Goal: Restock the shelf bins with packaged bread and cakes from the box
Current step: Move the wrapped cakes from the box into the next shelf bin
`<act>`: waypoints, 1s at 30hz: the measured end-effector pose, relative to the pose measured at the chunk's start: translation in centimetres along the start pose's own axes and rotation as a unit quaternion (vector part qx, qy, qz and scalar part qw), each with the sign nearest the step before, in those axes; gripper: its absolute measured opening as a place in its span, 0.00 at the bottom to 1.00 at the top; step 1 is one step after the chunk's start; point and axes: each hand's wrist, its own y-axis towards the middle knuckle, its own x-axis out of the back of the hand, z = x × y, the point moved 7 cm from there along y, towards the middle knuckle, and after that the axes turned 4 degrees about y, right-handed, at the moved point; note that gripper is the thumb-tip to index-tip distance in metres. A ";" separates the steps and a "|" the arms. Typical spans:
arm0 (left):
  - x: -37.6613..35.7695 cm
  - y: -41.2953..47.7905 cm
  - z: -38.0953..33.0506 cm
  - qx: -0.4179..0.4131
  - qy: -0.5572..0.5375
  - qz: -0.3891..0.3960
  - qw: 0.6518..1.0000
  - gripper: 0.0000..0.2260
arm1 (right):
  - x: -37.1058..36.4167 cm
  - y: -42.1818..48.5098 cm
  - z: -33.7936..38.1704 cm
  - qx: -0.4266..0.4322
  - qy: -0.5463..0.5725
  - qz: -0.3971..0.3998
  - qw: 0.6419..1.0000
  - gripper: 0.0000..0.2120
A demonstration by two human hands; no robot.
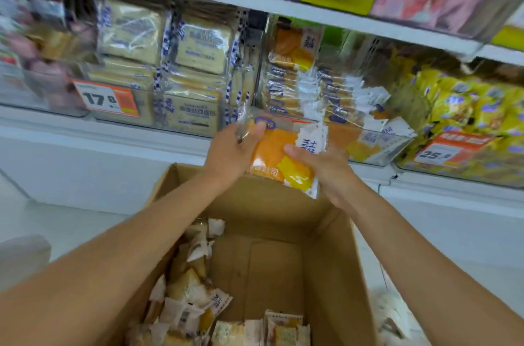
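Note:
An orange and white bread packet point(279, 154) is held between both hands just in front of the middle shelf bin point(377, 155). My left hand point(231, 151) grips its upper left corner, thumb on top. My right hand point(326, 167) holds its right side. That clear bin holds several packets of the same orange kind point(295, 76). Below my arms stands the open cardboard box point(334, 266), with several packaged breads point(184, 297) piled along its left side and front.
A bin of pale toast packs point(195, 62) with a 17.8 price tag point(106, 98) sits to the left. Yellow packets point(467, 110) fill the bin on the right. An upper shelf point(255, 2) overhangs. White shelf base point(85, 161) runs behind the box.

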 end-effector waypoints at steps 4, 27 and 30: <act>3.2 6.1 -4.1 -0.076 0.038 -0.093 0.992 0.21 | 2.5 3.8 5.2 0.038 0.065 -0.043 0.996 0.21; 1.4 16.4 -1.8 -0.103 0.041 -0.055 0.992 0.10 | 4.0 25.6 9.3 0.078 -0.031 -0.154 0.985 0.33; 1.4 16.4 -1.8 -0.102 0.036 -0.056 0.993 0.10 | 4.2 25.8 9.9 0.109 -0.003 -0.168 0.980 0.52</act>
